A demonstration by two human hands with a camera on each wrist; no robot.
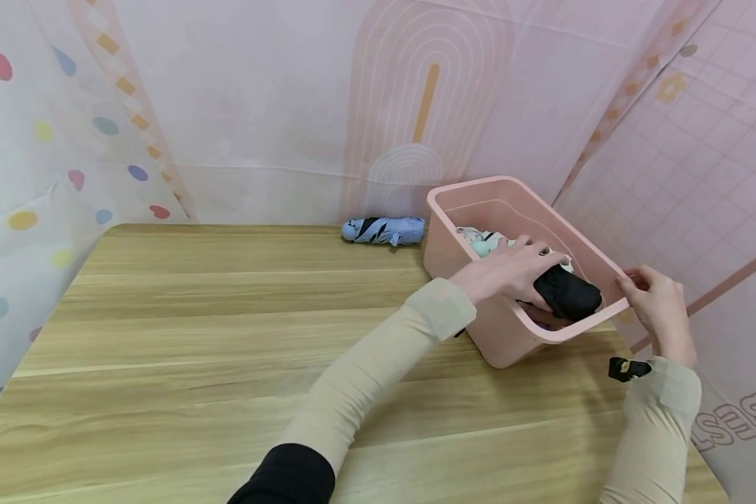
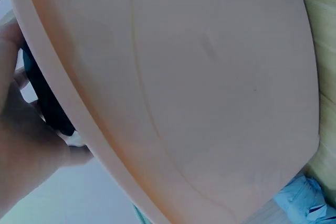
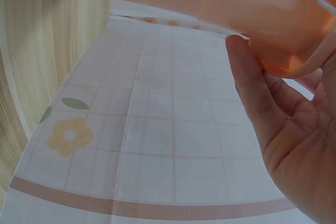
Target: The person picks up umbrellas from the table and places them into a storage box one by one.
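Note:
A pink plastic bin [image 1: 510, 336] stands at the right of the table, tilted somewhat in the head view. My left hand [image 1: 510, 269] reaches in over its near left side and grips a black, rounded cloth-like bundle [image 1: 568, 292]; the exact kind cannot be made out. In the left wrist view, dark material [image 2: 44, 98] shows between that hand and the bin's rim. With thumb and fingers my right hand [image 1: 661, 308] pinches the rim at the right corner, also seen in the right wrist view. White and mint-green items [image 1: 482, 246] lie in the bin, partly hidden by the left hand.
A folded blue umbrella [image 1: 384, 231] lies at the table's back edge, just left of the bin. The wood-grain table [image 1: 195, 350] extends to the left and front. Patterned cloth walls [image 1: 258, 105] rise behind and at both sides.

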